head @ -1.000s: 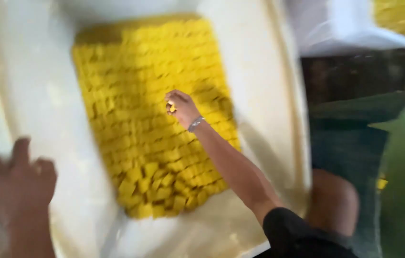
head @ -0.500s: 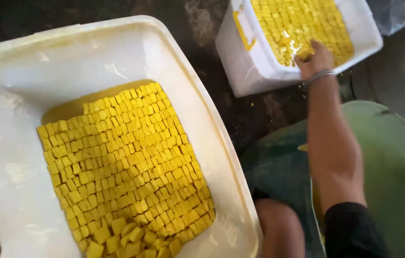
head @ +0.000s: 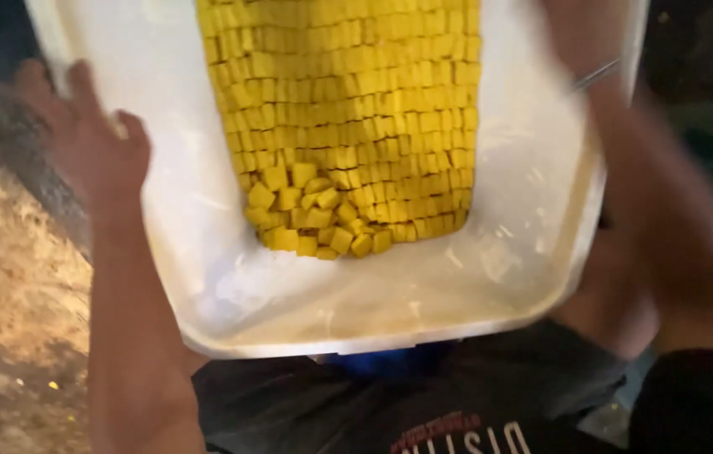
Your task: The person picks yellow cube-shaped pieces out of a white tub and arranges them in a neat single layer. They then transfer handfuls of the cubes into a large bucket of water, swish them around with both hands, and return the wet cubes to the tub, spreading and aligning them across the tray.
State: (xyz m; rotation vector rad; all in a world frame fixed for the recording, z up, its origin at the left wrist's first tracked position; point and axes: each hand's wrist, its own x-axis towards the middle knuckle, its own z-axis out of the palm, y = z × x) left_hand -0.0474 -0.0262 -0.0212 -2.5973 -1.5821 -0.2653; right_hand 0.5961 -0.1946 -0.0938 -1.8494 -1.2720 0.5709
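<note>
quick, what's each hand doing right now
Left hand: closed on the left rim of the white tub of yellow cubes.
Right hand: out of frame; only the blurred forearm shows.

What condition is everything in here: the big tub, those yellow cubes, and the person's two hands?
White tub: open, no lid, partly filled.
Yellow cubes: packed in neat rows, loose and jumbled at the near end.
Left hand: fingers resting on the tub's left rim.
Right hand: out of frame; only the blurred forearm with a thin wrist bangle shows at the tub's right side.
</note>
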